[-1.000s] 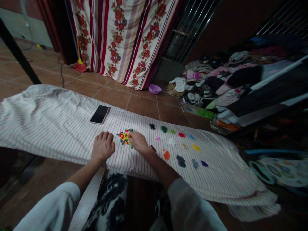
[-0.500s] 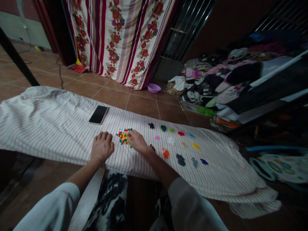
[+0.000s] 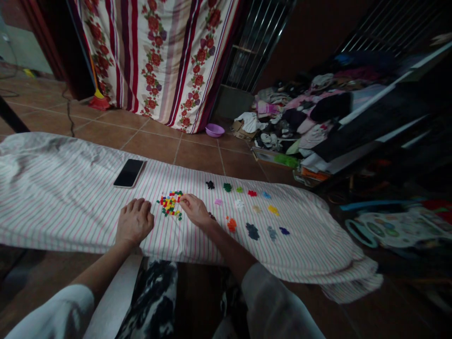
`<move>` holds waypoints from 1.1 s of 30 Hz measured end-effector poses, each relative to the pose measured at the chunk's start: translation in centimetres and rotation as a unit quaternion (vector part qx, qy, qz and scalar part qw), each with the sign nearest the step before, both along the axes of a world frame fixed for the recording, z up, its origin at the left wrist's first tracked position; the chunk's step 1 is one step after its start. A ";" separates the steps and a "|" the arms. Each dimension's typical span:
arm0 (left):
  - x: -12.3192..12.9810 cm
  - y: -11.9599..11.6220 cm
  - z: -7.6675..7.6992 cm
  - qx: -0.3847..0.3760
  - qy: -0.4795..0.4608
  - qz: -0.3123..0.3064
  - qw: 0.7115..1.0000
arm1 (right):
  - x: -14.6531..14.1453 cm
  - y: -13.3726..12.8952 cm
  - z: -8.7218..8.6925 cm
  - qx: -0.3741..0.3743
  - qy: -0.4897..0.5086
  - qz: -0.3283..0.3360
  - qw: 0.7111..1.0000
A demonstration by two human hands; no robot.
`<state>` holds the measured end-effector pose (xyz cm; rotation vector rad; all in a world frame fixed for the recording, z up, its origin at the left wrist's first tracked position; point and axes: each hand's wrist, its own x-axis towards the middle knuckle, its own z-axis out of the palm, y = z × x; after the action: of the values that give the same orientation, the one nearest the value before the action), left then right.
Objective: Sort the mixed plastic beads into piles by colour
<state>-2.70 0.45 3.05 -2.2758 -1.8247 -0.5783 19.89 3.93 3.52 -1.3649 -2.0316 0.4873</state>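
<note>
A mixed heap of tiny coloured pieces (image 3: 169,205), mostly yellow, red and green, lies on the striped cloth (image 3: 81,207). At its right edge is my right hand (image 3: 195,209), thumb and fingertips pinched together; whatever sits between them is too small to make out. My left hand (image 3: 134,221) rests palm down on the cloth, left of the heap, its fingers laid out and holding nothing. To the right are small single-colour piles, among them black (image 3: 210,185), dark green (image 3: 227,187), orange (image 3: 231,224), dark grey (image 3: 252,230) and yellow (image 3: 273,210). My right hand and forearm partly cover a brown pile (image 3: 212,216).
A phone (image 3: 129,173) lies on the cloth, beyond my left hand. Past the far edge, a purple basin (image 3: 214,130) stands on the tiled floor before a flowered curtain (image 3: 173,61). Heaped clothes (image 3: 300,113) fill the back right.
My view has turned a little to the right, so everything sits further left. My pinched right hand has drawn slightly rightward from the mixed heap. My left hand stays on the cloth.
</note>
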 end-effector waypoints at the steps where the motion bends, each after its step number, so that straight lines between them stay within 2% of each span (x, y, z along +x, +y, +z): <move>1: 0.0 0.0 0.0 0.000 0.004 0.001 1.000 | 0.3 0.0 0.0 0.007 0.010 -0.001 1.000; 8: 0.1 0.1 -0.1 0.012 0.014 0.009 1.000 | 3.9 -0.2 -0.2 0.055 0.061 -0.046 0.996; 12: 0.1 0.1 -0.2 0.018 0.020 0.006 1.000 | 6.8 -0.3 -0.1 0.070 0.086 -0.095 0.989; 16: 0.0 0.0 0.0 0.012 0.028 0.006 1.000 | 10.2 0.2 -0.1 0.080 0.106 -0.174 0.976; 20: 0.1 0.0 0.1 0.006 0.032 0.005 0.999 | 14.1 1.2 0.0 0.074 0.126 -0.287 0.947; 22: 0.1 0.0 0.1 0.002 0.031 0.008 0.999 | 16.3 1.6 0.2 0.071 0.105 -0.330 0.935; 28: 0.2 0.0 0.2 -0.005 0.036 0.011 0.999 | 21.9 2.4 0.5 0.064 0.004 -0.399 0.915; 33: 0.3 0.1 0.4 -0.016 0.042 0.013 0.999 | 23.8 3.5 -0.1 0.077 -0.050 -0.373 0.923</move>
<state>-2.39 0.52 3.43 -2.2571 -1.8345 -0.4446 43.68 7.47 3.46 -1.9346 -1.4140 -0.0843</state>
